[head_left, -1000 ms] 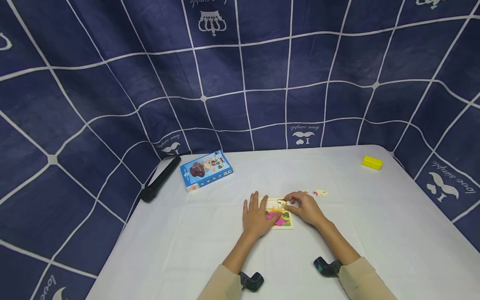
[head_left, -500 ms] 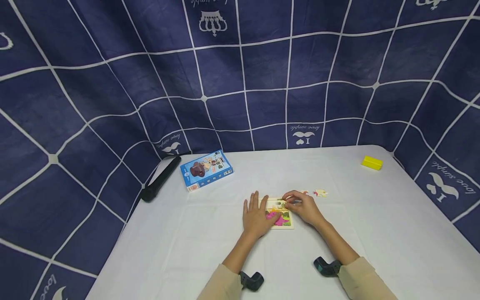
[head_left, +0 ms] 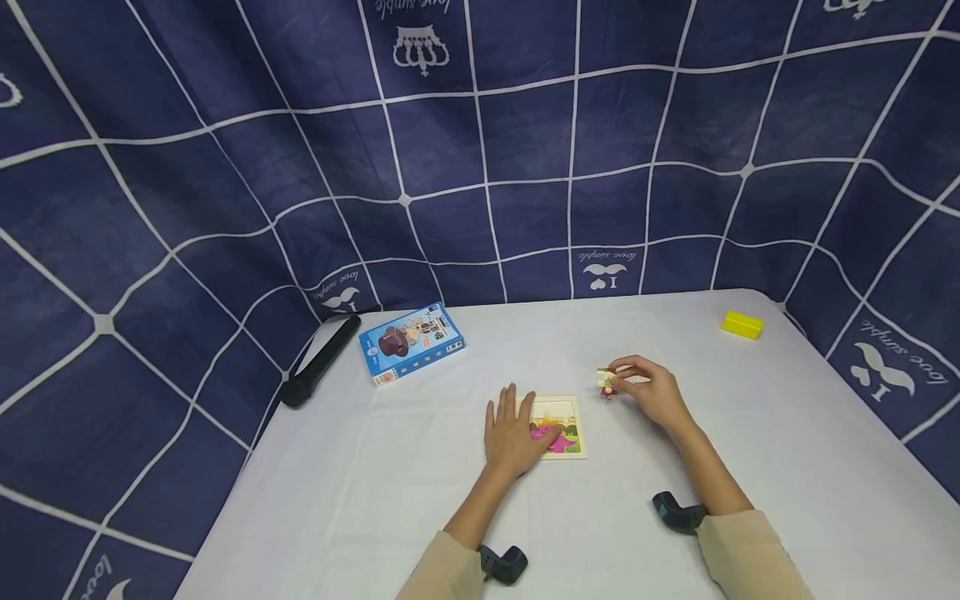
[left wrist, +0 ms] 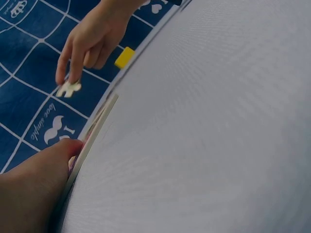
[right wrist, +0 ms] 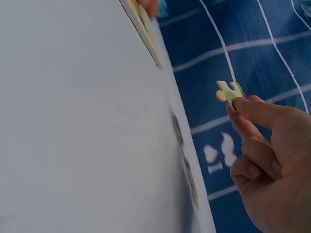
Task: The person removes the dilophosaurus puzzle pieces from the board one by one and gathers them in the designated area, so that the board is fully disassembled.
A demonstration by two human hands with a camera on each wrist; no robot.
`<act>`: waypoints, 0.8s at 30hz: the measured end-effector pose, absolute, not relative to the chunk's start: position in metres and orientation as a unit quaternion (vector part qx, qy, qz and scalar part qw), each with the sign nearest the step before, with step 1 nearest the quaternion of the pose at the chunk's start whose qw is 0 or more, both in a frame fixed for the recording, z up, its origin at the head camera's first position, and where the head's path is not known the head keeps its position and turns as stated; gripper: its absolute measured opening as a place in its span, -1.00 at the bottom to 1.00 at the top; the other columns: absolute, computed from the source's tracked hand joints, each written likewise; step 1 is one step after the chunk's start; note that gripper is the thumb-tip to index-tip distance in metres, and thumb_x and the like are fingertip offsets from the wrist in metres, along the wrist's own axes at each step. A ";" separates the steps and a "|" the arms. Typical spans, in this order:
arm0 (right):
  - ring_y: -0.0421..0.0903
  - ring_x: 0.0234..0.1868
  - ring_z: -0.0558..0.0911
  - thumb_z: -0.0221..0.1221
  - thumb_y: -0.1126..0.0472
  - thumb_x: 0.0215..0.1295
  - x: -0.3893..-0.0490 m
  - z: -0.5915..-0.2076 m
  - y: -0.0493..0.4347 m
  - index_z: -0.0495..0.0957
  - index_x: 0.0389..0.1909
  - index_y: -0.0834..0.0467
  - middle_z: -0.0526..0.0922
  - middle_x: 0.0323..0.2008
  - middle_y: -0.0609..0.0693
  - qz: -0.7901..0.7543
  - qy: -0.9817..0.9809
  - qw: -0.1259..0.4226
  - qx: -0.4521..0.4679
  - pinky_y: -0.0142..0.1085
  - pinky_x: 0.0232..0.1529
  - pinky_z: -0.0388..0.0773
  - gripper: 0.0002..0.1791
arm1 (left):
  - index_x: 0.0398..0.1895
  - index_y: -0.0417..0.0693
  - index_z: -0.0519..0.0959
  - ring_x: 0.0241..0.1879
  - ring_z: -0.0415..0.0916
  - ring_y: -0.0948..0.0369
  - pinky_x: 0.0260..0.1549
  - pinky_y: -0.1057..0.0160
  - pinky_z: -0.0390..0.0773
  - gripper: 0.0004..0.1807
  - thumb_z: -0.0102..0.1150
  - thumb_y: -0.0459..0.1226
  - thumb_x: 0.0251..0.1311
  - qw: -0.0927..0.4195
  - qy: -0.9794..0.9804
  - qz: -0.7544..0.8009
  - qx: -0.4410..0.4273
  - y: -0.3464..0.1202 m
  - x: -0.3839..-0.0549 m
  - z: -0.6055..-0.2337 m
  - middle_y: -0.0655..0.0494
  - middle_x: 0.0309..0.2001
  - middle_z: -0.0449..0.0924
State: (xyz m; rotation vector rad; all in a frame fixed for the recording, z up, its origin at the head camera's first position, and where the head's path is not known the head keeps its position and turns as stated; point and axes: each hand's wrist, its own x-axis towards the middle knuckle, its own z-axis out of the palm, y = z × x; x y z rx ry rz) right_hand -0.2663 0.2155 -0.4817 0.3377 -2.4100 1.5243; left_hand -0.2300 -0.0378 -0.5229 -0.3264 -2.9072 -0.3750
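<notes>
Left hand [head_left: 513, 435] rests straight-fingered on the puzzle [head_left: 555, 406]; at the puzzle's two o'clock, right hand [head_left: 654, 395] pinches a piece [right wrist: 230, 92].

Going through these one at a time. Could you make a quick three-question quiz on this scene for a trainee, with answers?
1. What is the person's right grip pinching?
2. True or false: the left grip rests on the blue box.
3. In the head view, which lies farthest right? A) blue box B) yellow block C) black rod

Key: 1. A puzzle piece. 2. False; it rests on the left side of the puzzle frame. 3. B.
</notes>
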 end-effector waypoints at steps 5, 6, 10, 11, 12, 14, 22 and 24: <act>-0.24 -0.22 0.54 0.26 0.17 0.16 -0.266 -0.478 0.253 0.58 -0.10 0.18 0.66 -0.27 0.15 0.489 -0.858 0.146 0.061 -0.51 -0.40 0.47 -0.70 | 0.34 0.09 0.22 0.40 -0.15 0.03 0.31 -0.06 -0.16 -0.12 -0.21 0.39 0.05 0.092 -0.982 -0.127 -0.107 -0.039 -0.230 -0.524 -0.10 0.40 -0.02; -0.24 -0.19 0.50 0.25 0.14 0.18 -0.266 -0.479 0.259 0.58 -0.08 0.17 0.66 -0.26 0.14 0.479 -0.864 0.146 0.048 -0.50 -0.36 0.45 -0.69 | 0.34 0.09 0.22 0.40 -0.15 0.03 0.31 -0.06 -0.15 -0.12 -0.21 0.39 0.05 0.094 -0.981 -0.128 -0.108 -0.039 -0.230 -0.524 -0.10 0.40 -0.01; -0.09 -0.08 0.47 0.20 0.08 0.22 -0.264 -0.483 0.279 0.56 -0.04 0.16 0.66 -0.25 0.16 0.458 -0.878 0.137 0.010 -0.36 -0.27 0.35 -0.66 | 0.34 0.08 0.23 0.39 -0.13 0.02 0.31 -0.07 -0.14 -0.13 -0.20 0.39 0.05 0.098 -0.980 -0.131 -0.109 -0.039 -0.230 -0.523 -0.11 0.40 0.00; -0.05 -0.07 0.46 0.19 0.07 0.23 -0.264 -0.484 0.282 0.56 -0.03 0.16 0.66 -0.25 0.15 0.455 -0.880 0.135 0.003 -0.33 -0.27 0.32 -0.65 | 0.34 0.08 0.23 0.39 -0.13 0.02 0.30 -0.07 -0.14 -0.13 -0.20 0.39 0.05 0.099 -0.980 -0.132 -0.109 -0.039 -0.230 -0.523 -0.11 0.40 0.00; -0.03 -0.06 0.47 0.18 0.07 0.23 -0.263 -0.486 0.285 0.57 -0.03 0.16 0.67 -0.26 0.15 0.451 -0.882 0.135 -0.002 -0.32 -0.28 0.31 -0.65 | 0.34 0.08 0.23 0.39 -0.13 0.02 0.30 -0.07 -0.14 -0.13 -0.20 0.39 0.05 0.099 -0.980 -0.132 -0.109 -0.039 -0.230 -0.523 -0.11 0.40 0.00; 0.00 -0.08 0.48 0.18 0.07 0.24 -0.262 -0.488 0.290 0.57 -0.03 0.18 0.67 -0.27 0.14 0.442 -0.887 0.135 -0.007 -0.33 -0.31 0.29 -0.64 | 0.34 0.08 0.23 0.39 -0.13 0.01 0.30 -0.07 -0.14 -0.13 -0.19 0.39 0.05 0.099 -0.980 -0.132 -0.109 -0.039 -0.230 -0.522 -0.11 0.40 0.01; 0.01 -0.16 0.49 0.16 0.12 0.25 -0.259 -0.494 0.297 0.58 -0.02 0.22 0.66 -0.29 0.16 0.413 -0.903 0.113 -0.027 -0.31 -0.35 0.29 -0.66 | 0.34 0.07 0.23 0.39 -0.11 0.01 0.31 -0.06 -0.14 -0.13 -0.20 0.39 0.06 0.100 -0.980 -0.133 -0.110 -0.039 -0.230 -0.522 -0.11 0.40 0.01; -0.01 -0.20 0.47 0.16 0.16 0.25 -0.259 -0.495 0.298 0.58 -0.02 0.22 0.66 -0.29 0.16 0.403 -0.908 0.108 -0.036 -0.29 -0.36 0.27 -0.67 | 0.34 0.07 0.23 0.39 -0.11 0.01 0.31 -0.06 -0.14 -0.13 -0.21 0.39 0.06 0.100 -0.980 -0.132 -0.110 -0.039 -0.230 -0.523 -0.11 0.39 0.01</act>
